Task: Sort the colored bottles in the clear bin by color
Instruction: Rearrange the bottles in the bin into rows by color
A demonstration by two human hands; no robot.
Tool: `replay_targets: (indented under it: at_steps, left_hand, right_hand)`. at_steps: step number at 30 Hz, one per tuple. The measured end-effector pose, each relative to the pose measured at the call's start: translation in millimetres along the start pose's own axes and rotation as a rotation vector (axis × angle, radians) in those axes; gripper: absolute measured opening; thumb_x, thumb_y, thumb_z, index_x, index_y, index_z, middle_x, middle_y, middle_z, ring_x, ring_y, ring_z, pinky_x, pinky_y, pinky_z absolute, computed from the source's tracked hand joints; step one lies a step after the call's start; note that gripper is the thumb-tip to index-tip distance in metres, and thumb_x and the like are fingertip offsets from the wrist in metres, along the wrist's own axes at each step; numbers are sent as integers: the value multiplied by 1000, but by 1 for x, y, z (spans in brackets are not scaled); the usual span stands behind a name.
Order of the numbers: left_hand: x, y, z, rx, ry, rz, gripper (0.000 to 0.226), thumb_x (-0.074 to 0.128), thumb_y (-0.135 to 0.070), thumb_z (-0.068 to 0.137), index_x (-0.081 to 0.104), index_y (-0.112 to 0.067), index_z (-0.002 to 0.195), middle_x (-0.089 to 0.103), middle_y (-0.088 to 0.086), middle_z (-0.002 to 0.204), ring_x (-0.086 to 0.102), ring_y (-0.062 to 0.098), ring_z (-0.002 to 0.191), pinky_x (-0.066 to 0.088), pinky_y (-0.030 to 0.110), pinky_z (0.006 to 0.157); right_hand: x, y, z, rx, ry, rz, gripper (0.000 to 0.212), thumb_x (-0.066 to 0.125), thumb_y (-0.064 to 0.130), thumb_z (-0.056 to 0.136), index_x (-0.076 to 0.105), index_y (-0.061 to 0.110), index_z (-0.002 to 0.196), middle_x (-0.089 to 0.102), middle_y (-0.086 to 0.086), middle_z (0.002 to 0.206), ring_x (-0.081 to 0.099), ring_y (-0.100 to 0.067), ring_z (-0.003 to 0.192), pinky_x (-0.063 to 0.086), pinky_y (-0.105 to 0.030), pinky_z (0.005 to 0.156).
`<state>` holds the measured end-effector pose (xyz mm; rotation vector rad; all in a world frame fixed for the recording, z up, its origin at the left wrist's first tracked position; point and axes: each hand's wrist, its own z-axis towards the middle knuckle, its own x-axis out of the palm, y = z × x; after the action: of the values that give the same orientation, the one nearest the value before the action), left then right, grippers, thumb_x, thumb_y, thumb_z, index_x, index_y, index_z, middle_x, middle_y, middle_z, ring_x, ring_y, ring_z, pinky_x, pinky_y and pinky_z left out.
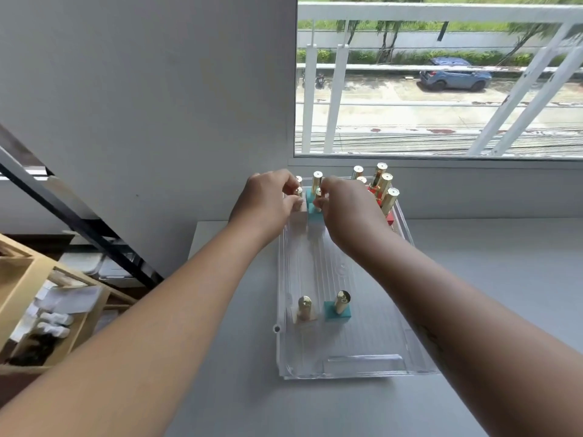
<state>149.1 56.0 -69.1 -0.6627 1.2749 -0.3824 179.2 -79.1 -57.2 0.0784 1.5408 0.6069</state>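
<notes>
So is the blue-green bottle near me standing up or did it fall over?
Standing up. The teal bottle sits on its square base on the clear bin floor, gold cap pointing upward.

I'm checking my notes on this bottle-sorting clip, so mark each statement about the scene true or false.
1. Both hands are at the far end of the clear bin. True.
2. The red bottles stand at the bin's far right. True.
3. The near end of the bin holds three bottles. False: two, a clear bottle and a teal bottle.
4. The left hand rests flat on the table. False: it is raised, fingers at a gold cap.
5. The right hand pinches a cap on a teal bottle. True.
</notes>
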Motion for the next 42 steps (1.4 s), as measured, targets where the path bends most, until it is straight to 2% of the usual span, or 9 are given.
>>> replay_targets:
  at_steps: [3,10,17,22,24,28,33,38,42]
  left_hand:
    - [2,1,3,-3,-4,-17,12,68,-14,86,68,-16,99,70,3,99,57,21,100,46,29,85]
    - [1,6,0,26,-34,-61,25,75,-16,81,65,-17,104,65,-3,105,48,-2,68,33,13,64]
    - [-9,15,-30,50,-46,-75,18,73,-24,84,64,-24,99,62,-10,97,49,-6,66,34,-1,59]
    - [-23,15,-69,8,121,-175,13,72,-47,80,66,-37,86,65,-23,78,51,-7,65,42,16,62]
    - [-29,12,-85,-9,195,-208,22,71,-58,74,68,-39,86,65,-29,81,52,-3,68,48,24,68]
    - [-41,11,-114,-24,300,-210,49,67,-76,57,69,-42,93,67,-27,88,54,-1,83,45,25,70]
    - [-36,10,-135,59,304,-91,45,78,-58,62,66,-39,101,63,-27,95,46,-6,90,34,11,65]
    - [-23,9,-137,136,212,-89,21,78,-42,75,69,-33,91,66,-25,89,43,-8,87,32,8,66]
    - [-19,7,-127,129,190,-108,11,76,-38,79,68,-34,86,58,-44,85,43,-10,86,31,4,65]
  right_hand:
    - [2,0,5,-2,-27,-9,13,55,4,90,59,12,99,50,0,72,46,-23,66,31,-28,54]
    - [-2,-1,0,9,1,94,21,59,13,92,54,9,112,68,-13,94,63,-29,81,53,-38,71]
    - [-13,-11,-31,58,49,327,28,61,17,91,59,13,119,69,-10,100,67,-26,83,56,-45,81]
    - [-25,-30,-62,16,147,366,20,53,12,95,66,20,108,71,-2,98,67,-10,80,58,-34,77]
    - [-29,-39,-76,-9,263,325,28,51,4,95,65,22,111,71,2,103,64,-1,83,57,-23,76]
    - [-34,-53,-99,-62,394,196,36,53,4,90,64,31,111,68,9,107,63,-1,89,52,-22,80]
    - [-26,-49,-118,-73,500,190,38,76,22,78,61,30,111,63,9,110,65,-11,89,54,-27,80]
    - [-12,-43,-127,-70,412,234,15,72,23,82,66,25,95,65,8,100,62,-12,88,51,-29,79]
    - [-8,-46,-116,-64,321,226,12,69,21,86,68,24,97,62,10,94,60,-12,85,47,-27,73]
